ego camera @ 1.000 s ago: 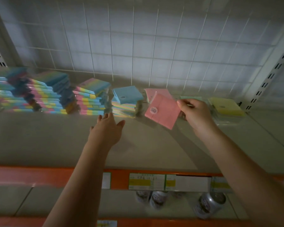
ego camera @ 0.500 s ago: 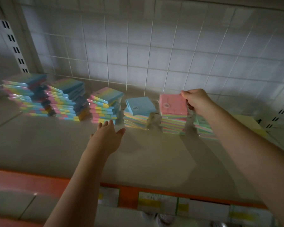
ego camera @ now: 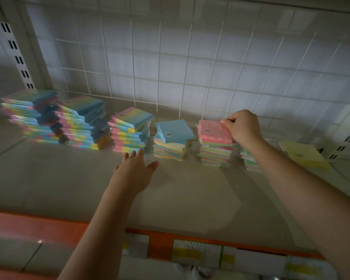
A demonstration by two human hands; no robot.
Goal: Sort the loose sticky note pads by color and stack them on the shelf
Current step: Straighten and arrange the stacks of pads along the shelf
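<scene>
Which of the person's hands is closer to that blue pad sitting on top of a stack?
Left. The left hand hovers open just in front of and below the blue pad, apart from it. The right hand is one stack over, gripping the pink pad.

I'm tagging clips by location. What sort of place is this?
Probably a shop aisle: a slotted-upright shelf with price labels along its orange front edge, and wrapped sticky note pads stacked in rows.

Glossy film-wrapped paper pads [ego camera: 214, 131], matt smooth shelf [ego camera: 69, 178], wire-grid back [ego camera: 190, 67]
</scene>
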